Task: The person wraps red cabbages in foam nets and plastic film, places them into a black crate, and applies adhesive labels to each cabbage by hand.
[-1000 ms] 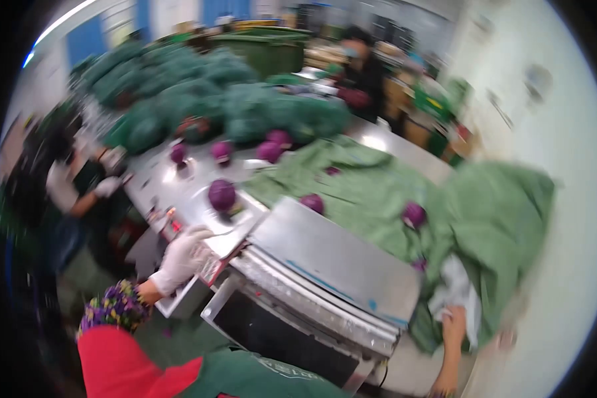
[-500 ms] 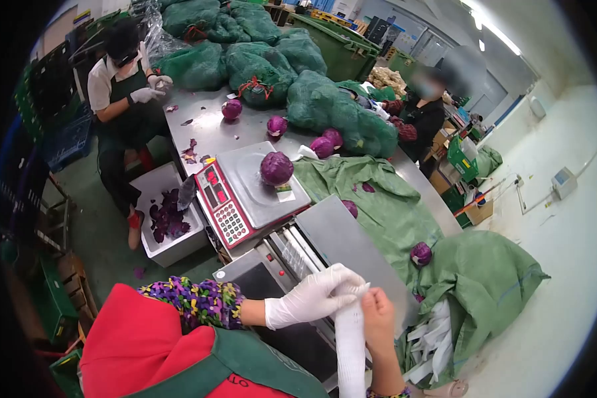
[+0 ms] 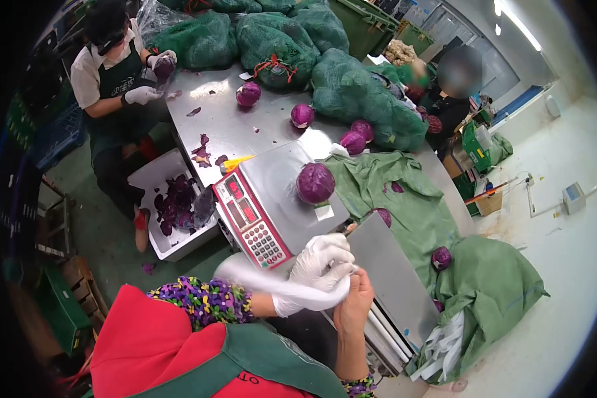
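My left hand (image 3: 320, 266), in a thin white glove, is closed with its fingertips pinching one end of a white sleeve-like strip (image 3: 305, 294). My bare right hand (image 3: 354, 304) pinches the same end, fingertips against the gloved ones. The strip's other end is blurred and sweeps left across my gloved wrist. Just beyond my hands is a red-framed weighing scale (image 3: 252, 232) with lit red digits. A red cabbage (image 3: 315, 183) sits on its metal plate, a small white label below it. A flat-topped metal wrapping machine (image 3: 395, 278) is under and right of my hands.
Several red cabbages (image 3: 249, 94) lie on the metal table (image 3: 212, 86), with green net sacks (image 3: 275, 53) behind. A white bin (image 3: 172, 249) holds purple leaves. White strips (image 3: 444, 348) spill from a green sack (image 3: 487, 282). One person (image 3: 116, 73) holds a cabbage; another (image 3: 448, 99) stands right.
The white strip hung straight down before and now swings left across my glove. Both hands have shifted slightly left and up in view. The seated co-worker now holds up a cabbage.
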### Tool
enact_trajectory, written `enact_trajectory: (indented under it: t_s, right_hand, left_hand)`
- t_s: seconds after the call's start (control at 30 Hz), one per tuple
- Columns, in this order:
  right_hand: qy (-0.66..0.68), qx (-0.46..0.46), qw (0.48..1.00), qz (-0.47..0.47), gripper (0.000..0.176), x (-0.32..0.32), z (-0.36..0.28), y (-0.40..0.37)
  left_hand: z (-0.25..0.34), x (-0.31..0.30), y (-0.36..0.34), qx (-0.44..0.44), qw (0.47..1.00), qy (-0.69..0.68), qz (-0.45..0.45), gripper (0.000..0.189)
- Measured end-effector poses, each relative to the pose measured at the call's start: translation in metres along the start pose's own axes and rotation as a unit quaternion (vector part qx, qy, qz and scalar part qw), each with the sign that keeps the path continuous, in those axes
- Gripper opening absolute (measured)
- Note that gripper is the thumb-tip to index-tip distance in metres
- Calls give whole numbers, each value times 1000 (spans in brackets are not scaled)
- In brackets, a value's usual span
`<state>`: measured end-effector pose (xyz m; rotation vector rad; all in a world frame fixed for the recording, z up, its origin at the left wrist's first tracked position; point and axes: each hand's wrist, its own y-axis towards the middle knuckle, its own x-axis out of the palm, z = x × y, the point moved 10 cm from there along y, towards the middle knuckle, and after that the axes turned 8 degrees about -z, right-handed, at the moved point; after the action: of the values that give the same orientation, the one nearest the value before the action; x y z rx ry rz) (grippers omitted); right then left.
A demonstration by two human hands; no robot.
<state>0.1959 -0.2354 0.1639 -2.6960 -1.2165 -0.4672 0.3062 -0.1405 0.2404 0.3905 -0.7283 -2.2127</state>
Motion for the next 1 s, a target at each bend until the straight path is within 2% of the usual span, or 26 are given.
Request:
enact_trajectory:
  t_s: [0.03,0.07,0.1,0.13,0.17,0.2,0.27,0.3,0.33,0.37,0.4,0.43,0.47,0.5,0.53,0.6,0.63,0.67,0.7,0.73,0.8,0.83,0.87,0.9,0.93,1.0]
  right_hand:
    - [37,29,998,-45,23,-16,26,11]
    - [76,57,992,-88,20,2,24,23]
    - [15,3,999,-50,23,10,12,22]
    - [258,145,954,42,25,-1,39,30]
    - [208,138,966,67,24,-13,33,41]
    - [157,130,975,91,24,-27,28,52]
    - [84,142,983,78,28,-32,20,74]
    - [-233,141,959,-76,34,-1,7,94]
    - [-521,130,814,-220,41,27,9,105]
    - [-575,167,762,-247,45,21,25,120]
    - [-633,126,736,-205,41,10,27,150]
    - [-686,82,704,-166,37,8,24,181]
    - [-704,31,707,-65,30,16,3,212]
    - [-713,-53,698,-32,32,25,-8,241]
    - [-712,-59,699,-38,32,25,4,263]
    - [-742,42,668,-37,32,8,48,305]
    - [-737,35,674,-43,32,2,65,315]
    - [-584,145,798,-32,42,-32,100,312]
    - [-403,248,881,-21,51,-48,134,296]
    - [-323,233,917,1,56,-30,122,268]
    - [-401,232,885,37,43,-20,94,218]
    - [-327,142,933,55,33,-4,77,195]
    - [-339,116,933,31,26,10,59,169]
    - [-407,48,912,12,21,32,30,148]
    - [-406,54,912,15,21,40,20,128]
    - [-421,-43,906,-1,16,61,-14,91]
  left_hand:
    - [-44,5,-11,-175,971,-156,-43,9]
    - [-63,8,-11,-265,919,-288,-52,15]
    - [-77,14,-13,-319,872,-356,-100,16]
    - [-87,20,-20,-370,815,-421,-147,17]
    - [-87,27,-42,-457,746,-428,-227,22]
    - [-92,19,-46,-460,741,-430,-233,22]
    - [-108,15,-82,-540,675,-327,-382,25]
    - [-148,1,-88,-571,694,-267,-348,28]
    - [-159,-31,-38,-315,909,-97,-256,23]
    - [-224,-36,-61,-514,764,-389,8,17]
    - [-229,-62,-35,-520,801,-290,69,13]
    - [-255,-66,-40,-596,746,-272,124,17]
    - [-302,-39,-46,-580,703,-391,126,22]
    - [-300,-29,-41,-598,680,-414,90,35]
    - [-292,-15,-33,-615,656,-435,54,47]
    - [-273,-16,-28,-686,653,-320,7,66]
    - [-283,-5,-30,-676,670,-306,-29,70]
    - [-268,-12,-21,-648,701,-297,-19,67]
    - [-265,-15,-23,-629,714,-306,-10,64]
    - [-264,-16,-22,-604,730,-320,0,61]
    - [-246,-18,-22,-550,728,-409,27,59]
    - [-242,-16,-26,-506,728,-462,19,58]
    - [-207,-29,-15,-508,699,-504,-1,55]
    - [-205,-36,-25,-506,693,-514,-8,57]
    - [-206,-41,-37,-507,687,-520,-19,58]
    - [-233,-45,-78,-491,720,-489,-32,59]
